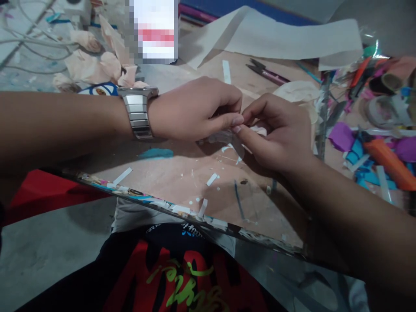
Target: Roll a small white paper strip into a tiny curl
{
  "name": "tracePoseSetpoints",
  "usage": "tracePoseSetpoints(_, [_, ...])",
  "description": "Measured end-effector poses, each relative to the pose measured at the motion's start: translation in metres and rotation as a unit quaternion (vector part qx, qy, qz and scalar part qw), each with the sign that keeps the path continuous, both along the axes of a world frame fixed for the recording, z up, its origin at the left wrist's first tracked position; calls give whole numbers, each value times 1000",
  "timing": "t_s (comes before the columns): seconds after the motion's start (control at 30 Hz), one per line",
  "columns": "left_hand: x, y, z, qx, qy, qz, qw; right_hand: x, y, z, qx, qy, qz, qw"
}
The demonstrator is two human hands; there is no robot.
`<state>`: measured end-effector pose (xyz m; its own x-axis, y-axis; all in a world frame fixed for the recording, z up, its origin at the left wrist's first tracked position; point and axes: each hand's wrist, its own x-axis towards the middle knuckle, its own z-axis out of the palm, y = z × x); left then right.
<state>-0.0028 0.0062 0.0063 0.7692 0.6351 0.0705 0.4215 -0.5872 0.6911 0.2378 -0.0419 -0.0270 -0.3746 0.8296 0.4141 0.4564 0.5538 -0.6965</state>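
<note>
My left hand [198,108], with a silver watch [139,113] on its wrist, has its thumb and fingers pinched together near the middle of the table. Touching it at the fingertips is my right hand [279,132], also closed in a pinch. A small whitish crumpled piece [259,130] shows between the right thumb and fingers. Under the joined fingertips hangs a thin, see-through bit [224,138]. What exactly the left fingertips grip is hidden.
Scissors [268,73] and a long pale paper strip [276,37] lie beyond my hands. Crumpled peach paper pieces [92,67] sit at the upper left, near a phone-like screen [156,30]. Orange rolls [390,162] and colourful scraps crowd the right side.
</note>
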Motion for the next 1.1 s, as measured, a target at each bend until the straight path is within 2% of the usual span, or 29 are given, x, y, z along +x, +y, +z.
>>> tracePoseSetpoints(0.17, [-2, -3, 7, -30, -7, 3, 1000, -2, 2, -5, 16, 61, 30, 998])
tracePoseSetpoints(0.3, [-1, -6, 11, -37, -11, 7, 999, -2, 1, -3, -19, 55, 13, 998])
tracePoseSetpoints(0.4, [-1, -6, 10, -22, -10, 1, 1000, -2, 0, -1, -47, 46, 12, 998])
tracePoseSetpoints(0.57, [-1, -5, 10, -5, 12, 3, 1000, -2, -1, -1, -39, 57, 20, 997])
tracePoseSetpoints(0.67, [-1, -5, 11, -30, -3, 12, 999, -2, 1, -3, -23, 64, 29, 997])
tracePoseSetpoints(0.83, [0, -4, 14, -114, -25, 24, 993, 0, 4, -7, 3, 61, 14, 998])
tracePoseSetpoints(1.1, [3, -4, 15, -114, -27, 71, 991, 1, 2, -5, -23, 50, -15, 998])
